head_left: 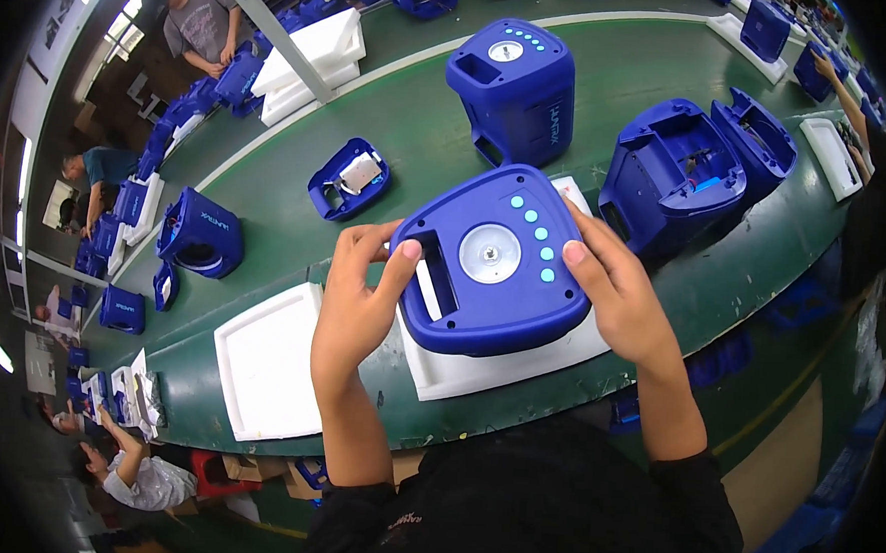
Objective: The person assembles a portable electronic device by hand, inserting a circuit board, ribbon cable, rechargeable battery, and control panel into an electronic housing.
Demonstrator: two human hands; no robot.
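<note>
A blue plastic device housing [506, 315] is between my two hands, its flat top face turned up toward me. On that face are a clear round disc [489, 254] with a small metal shaft in its middle, a curved row of pale turquoise buttons [540, 234], and a handle opening at the left. My left hand [351, 302] grips the handle side, thumb on the rim of the opening. My right hand [624, 301] holds the opposite side, with its thumb near the buttons. A white foam tray [458, 377] shows beneath the housing; the housing's underside is hidden.
Another white foam tray [270, 368] lies left on the green table [386, 414]. Beyond stand a similar upright blue housing [522, 100], an open shell [669, 178] at right, and a small blue cover [350, 179]. Other people [201, 24] work along the line at left.
</note>
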